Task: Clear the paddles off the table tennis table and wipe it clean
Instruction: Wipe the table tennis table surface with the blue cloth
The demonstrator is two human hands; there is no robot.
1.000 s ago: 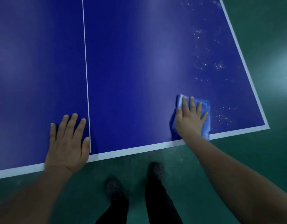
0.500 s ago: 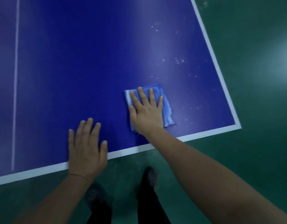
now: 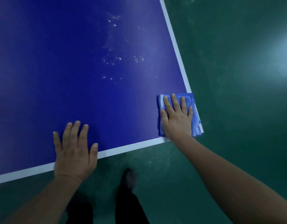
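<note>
The blue table tennis table with white edge lines fills the upper left of the head view. My right hand presses flat on a folded blue cloth at the table's near right corner, and the cloth overhangs the right edge slightly. My left hand rests flat, fingers spread, on the table at its near edge. Pale specks and smears dot the surface beyond the cloth. No paddle is in view.
Green floor surrounds the table on the right and below. My dark trouser legs and one dark shoe stand just under the near edge. A bright reflection lies on the floor at far right.
My right hand slid the cloth rightward to the table's near right corner. The view shifted right, so the centre line is out of frame. My left hand stays flat on the near edge.
</note>
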